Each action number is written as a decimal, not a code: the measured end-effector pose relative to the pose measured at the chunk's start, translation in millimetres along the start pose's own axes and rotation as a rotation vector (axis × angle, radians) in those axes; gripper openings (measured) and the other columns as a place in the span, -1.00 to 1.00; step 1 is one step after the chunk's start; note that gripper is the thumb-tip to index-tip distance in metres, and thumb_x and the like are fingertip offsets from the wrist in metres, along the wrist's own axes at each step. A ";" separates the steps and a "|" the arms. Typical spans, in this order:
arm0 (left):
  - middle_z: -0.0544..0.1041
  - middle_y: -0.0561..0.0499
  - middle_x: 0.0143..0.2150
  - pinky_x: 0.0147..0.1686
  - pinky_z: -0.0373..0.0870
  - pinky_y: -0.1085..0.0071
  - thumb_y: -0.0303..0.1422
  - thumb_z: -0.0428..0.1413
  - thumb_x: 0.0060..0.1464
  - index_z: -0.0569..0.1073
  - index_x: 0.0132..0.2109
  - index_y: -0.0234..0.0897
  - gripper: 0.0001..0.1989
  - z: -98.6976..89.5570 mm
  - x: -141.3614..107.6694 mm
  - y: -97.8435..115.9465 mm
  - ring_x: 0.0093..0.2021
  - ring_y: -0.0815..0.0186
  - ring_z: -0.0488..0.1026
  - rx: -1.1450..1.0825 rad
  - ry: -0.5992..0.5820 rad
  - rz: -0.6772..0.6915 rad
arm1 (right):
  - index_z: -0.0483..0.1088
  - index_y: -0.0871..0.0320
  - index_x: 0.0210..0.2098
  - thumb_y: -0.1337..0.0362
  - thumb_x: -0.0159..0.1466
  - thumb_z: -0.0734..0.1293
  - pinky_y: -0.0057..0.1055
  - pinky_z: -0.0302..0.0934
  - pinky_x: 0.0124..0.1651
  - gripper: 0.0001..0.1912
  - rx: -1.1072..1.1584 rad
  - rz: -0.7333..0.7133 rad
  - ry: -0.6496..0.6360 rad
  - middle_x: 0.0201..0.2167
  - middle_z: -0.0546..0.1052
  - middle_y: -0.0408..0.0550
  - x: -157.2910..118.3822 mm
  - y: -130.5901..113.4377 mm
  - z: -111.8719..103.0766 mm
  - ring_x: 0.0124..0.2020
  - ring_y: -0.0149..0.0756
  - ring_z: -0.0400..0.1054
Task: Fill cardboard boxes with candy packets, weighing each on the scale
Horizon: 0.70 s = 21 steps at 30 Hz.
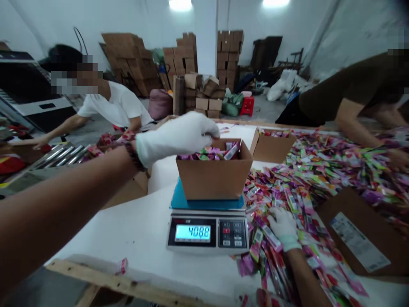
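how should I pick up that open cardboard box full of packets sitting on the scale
Probably grip the cardboard box by its two side walls, coming from left and right, low on the walls. The top is open and heaped with packets, and it rests flat on the scale.

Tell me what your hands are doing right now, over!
Left hand gloved, over the cardboard box of packets on the scale, reading 4088. Right hand flat on the loose packet pile. Nothing blocking; two other people alongside.

White knit gloves on left hand (pixel 177 137) and right hand (pixel 283 226); dark beaded bracelet (pixel 134 155) at left wrist; forearms bare.
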<state>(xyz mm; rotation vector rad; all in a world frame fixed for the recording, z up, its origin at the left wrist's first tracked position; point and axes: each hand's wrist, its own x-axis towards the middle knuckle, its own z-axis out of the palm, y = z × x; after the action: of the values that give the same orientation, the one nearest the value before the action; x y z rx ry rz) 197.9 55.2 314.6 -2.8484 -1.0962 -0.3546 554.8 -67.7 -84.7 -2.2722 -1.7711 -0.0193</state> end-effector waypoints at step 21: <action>0.26 0.10 -0.38 -0.37 0.02 0.48 -0.25 0.10 0.26 0.56 -0.14 -0.41 -0.72 -41.5 9.0 49.9 -0.40 0.50 0.15 -0.287 0.216 0.192 | 0.55 0.13 -0.09 0.15 0.35 0.25 -0.27 0.05 -0.01 -0.70 0.037 -0.022 0.013 -0.08 0.54 0.03 -0.7 8.0 0.2 -0.07 -0.12 0.28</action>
<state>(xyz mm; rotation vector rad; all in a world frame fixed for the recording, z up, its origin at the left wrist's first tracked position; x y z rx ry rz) 229.8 17.9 357.9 -3.0289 -0.7814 -0.8430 562.3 -70.1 -86.6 -2.2217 -1.7746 -0.0057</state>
